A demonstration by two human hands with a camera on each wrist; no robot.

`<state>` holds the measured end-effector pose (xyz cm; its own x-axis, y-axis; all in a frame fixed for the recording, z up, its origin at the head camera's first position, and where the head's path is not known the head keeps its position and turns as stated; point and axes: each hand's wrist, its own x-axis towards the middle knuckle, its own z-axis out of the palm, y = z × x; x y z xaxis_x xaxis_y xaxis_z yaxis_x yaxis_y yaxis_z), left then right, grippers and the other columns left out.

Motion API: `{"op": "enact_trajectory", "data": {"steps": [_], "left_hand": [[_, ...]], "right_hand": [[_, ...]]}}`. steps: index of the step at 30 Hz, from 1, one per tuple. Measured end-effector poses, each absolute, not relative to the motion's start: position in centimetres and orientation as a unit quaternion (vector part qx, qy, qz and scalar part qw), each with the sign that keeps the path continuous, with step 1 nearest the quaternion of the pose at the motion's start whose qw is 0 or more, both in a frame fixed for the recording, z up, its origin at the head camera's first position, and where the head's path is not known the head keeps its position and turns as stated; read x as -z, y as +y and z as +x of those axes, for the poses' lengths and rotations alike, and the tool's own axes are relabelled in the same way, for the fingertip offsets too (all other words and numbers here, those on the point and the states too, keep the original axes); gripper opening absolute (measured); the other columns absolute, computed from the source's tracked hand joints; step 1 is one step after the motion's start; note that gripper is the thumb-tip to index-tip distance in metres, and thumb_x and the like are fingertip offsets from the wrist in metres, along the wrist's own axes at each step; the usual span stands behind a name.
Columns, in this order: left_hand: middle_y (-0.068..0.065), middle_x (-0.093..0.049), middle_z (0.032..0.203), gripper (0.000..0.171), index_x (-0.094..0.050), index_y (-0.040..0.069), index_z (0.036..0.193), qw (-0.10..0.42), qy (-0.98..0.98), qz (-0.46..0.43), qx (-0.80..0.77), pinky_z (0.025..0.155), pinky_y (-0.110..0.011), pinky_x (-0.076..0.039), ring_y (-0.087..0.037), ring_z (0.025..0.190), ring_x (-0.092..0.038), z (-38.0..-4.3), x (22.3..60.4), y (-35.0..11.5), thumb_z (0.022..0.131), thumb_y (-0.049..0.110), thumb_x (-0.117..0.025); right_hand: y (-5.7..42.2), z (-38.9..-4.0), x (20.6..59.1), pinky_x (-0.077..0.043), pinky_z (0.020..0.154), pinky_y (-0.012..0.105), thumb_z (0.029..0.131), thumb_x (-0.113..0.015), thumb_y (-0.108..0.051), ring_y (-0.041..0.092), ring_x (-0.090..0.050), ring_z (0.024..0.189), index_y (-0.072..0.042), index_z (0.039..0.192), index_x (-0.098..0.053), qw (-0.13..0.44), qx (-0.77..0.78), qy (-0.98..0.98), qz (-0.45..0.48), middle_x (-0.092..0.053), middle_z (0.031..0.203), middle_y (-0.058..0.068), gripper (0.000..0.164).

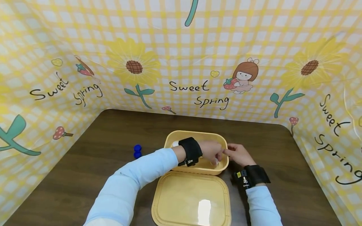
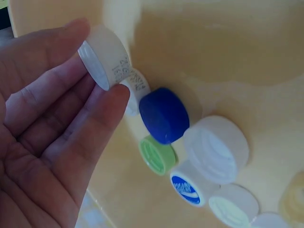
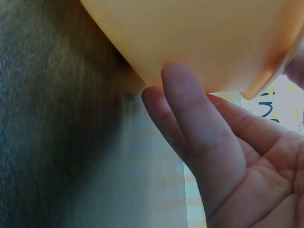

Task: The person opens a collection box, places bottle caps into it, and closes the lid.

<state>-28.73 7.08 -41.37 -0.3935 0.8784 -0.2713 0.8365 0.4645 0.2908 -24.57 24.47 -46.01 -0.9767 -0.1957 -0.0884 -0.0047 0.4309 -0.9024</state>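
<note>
My left hand [image 1: 210,150] reaches into a yellow plastic box [image 1: 198,133] near its right end. In the left wrist view, its thumb and a finger pinch a white bottle cap [image 2: 107,57] by the rim. Close by in the box are a dark blue cap [image 2: 164,116], a light green cap [image 2: 157,155], a large white cap [image 2: 217,149] and several other pale caps. At the box's right end, my right hand [image 1: 241,155] touches the outside wall with fairly straight fingers [image 3: 190,104]; it holds no cap.
A yellow lid [image 1: 192,201] lies flat on the dark wooden table [image 1: 127,125], just in front of the box. Blue caps [image 1: 137,151] sit on the table to the left. A yellow checked cloth [image 1: 181,62] hangs round the back and sides.
</note>
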Motion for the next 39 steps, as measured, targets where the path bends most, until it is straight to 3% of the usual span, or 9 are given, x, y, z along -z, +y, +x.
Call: {"op": "enact_trajectory", "data": {"steps": [10,17,30,34,38,39], "left_hand": [[0.010,-0.064,0.070,0.004,-0.077,0.011,0.080,0.216,0.799,0.556,-0.073,0.058,-0.012,-0.043,-0.004,0.064,-0.053,-28.9,42.4,7.6,0.079,0.007,-0.079],[0.010,-0.066,0.072,0.005,-0.077,0.014,0.080,0.190,0.791,0.581,-0.025,0.059,-0.012,-0.042,-0.004,0.065,-0.054,-28.6,42.7,8.1,0.082,0.010,-0.077],[0.007,-0.067,0.077,0.005,-0.078,0.011,0.084,0.176,0.781,0.599,0.017,0.064,-0.012,-0.043,-0.006,0.072,-0.057,-28.1,42.5,8.4,0.082,0.008,-0.076],[0.010,-0.061,0.070,0.005,-0.076,0.012,0.080,0.180,0.782,0.597,0.006,0.061,-0.012,-0.040,-0.005,0.066,-0.052,-28.0,42.1,8.1,0.083,0.009,-0.075],[0.007,-0.036,0.059,0.024,-0.060,0.011,0.066,0.195,0.777,0.597,-0.031,0.055,-0.015,-0.026,-0.005,0.055,-0.030,-27.9,41.0,7.6,0.084,0.008,-0.075],[0.007,-0.037,0.060,0.023,-0.061,0.010,0.067,0.197,0.777,0.596,-0.042,0.056,-0.015,-0.027,-0.005,0.055,-0.031,-27.9,40.7,7.3,0.084,0.007,-0.076]], "right_hand": [[24.4,-24.5,46.0,-0.056,0.072,0.031,0.095,-0.055,-0.011,0.021,-0.064,0.091,0.011,0.127,-0.056,0.091,0.531,0.841,-0.049,-0.063,0.116,0.023,0.039],[24.2,-24.5,46.0,-0.056,0.073,0.032,0.097,-0.052,-0.010,0.023,-0.064,0.094,0.014,0.128,-0.053,0.092,0.543,0.833,-0.052,-0.060,0.120,0.028,0.039],[24.1,-24.4,45.7,-0.056,0.072,0.030,0.099,-0.053,-0.013,0.020,-0.064,0.090,0.011,0.125,-0.057,0.097,0.539,0.835,-0.053,-0.063,0.115,0.023,0.036],[24.0,-24.3,45.6,-0.056,0.072,0.031,0.098,-0.054,-0.014,0.020,-0.064,0.091,0.012,0.124,-0.058,0.096,0.539,0.835,-0.053,-0.063,0.115,0.023,0.037],[24.1,-24.1,45.5,-0.056,0.072,0.031,0.098,-0.054,-0.014,0.020,-0.064,0.090,0.012,0.124,-0.057,0.090,0.533,0.839,-0.056,-0.064,0.113,0.023,0.037],[24.2,-24.1,45.5,-0.057,0.072,0.032,0.098,-0.054,-0.014,0.020,-0.064,0.089,0.012,0.124,-0.057,0.089,0.534,0.839,-0.057,-0.064,0.112,0.023,0.037]]}}
